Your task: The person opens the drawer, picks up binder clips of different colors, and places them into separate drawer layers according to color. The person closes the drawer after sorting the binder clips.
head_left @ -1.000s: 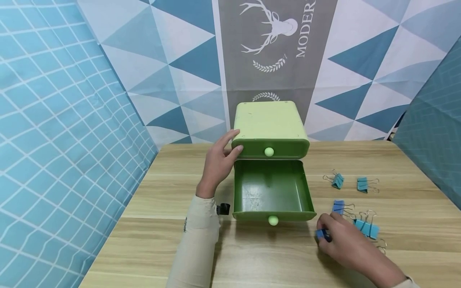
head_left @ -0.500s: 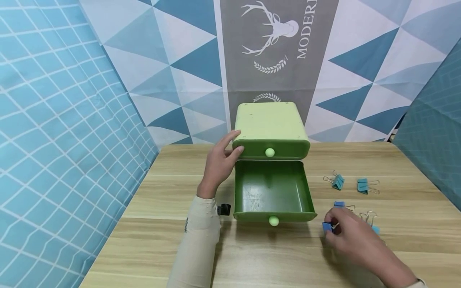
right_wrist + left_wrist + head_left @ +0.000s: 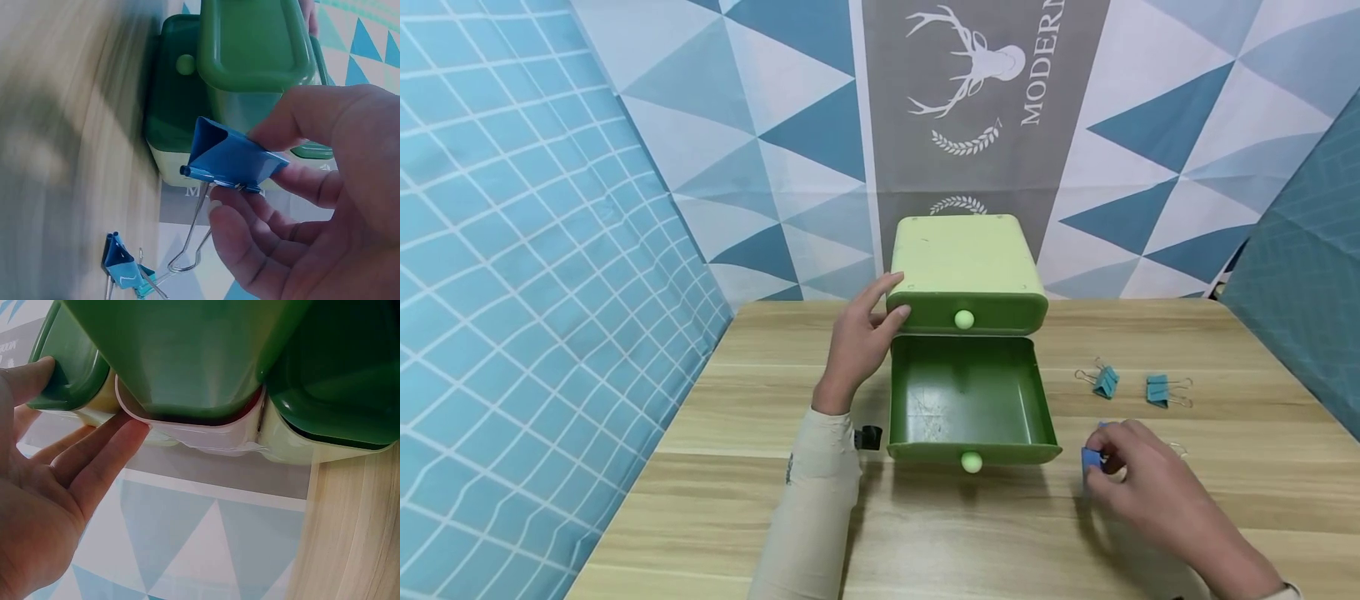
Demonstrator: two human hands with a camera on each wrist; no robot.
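A small cabinet (image 3: 962, 254) with a pale green top and dark green drawer fronts stands at the back of the table. Its middle drawer (image 3: 973, 404) is pulled out and holds nothing. My left hand (image 3: 857, 342) rests on the cabinet's upper left corner, thumb on the top drawer's front, fingers fairly straight along the side. Right of the drawer, my right hand (image 3: 1157, 492) pinches a blue binder clip (image 3: 234, 153) between thumb and fingers. One wire handle of the clip hangs down in the right wrist view. The hand hides part of the clips behind it.
Two teal binder clips (image 3: 1105, 382) lie on the wooden table (image 3: 737, 483) right of the cabinet. Another blue clip (image 3: 122, 265) lies nearer my right hand. A patterned cloth (image 3: 790, 133) hangs right behind the cabinet, and a blue gridded cloth (image 3: 535, 275) borders the left.
My right hand, holding the blue binder clip, has shifted slightly right and farther from me, now covering more of the clips beneath. The left hand stays at the cabinet corner.
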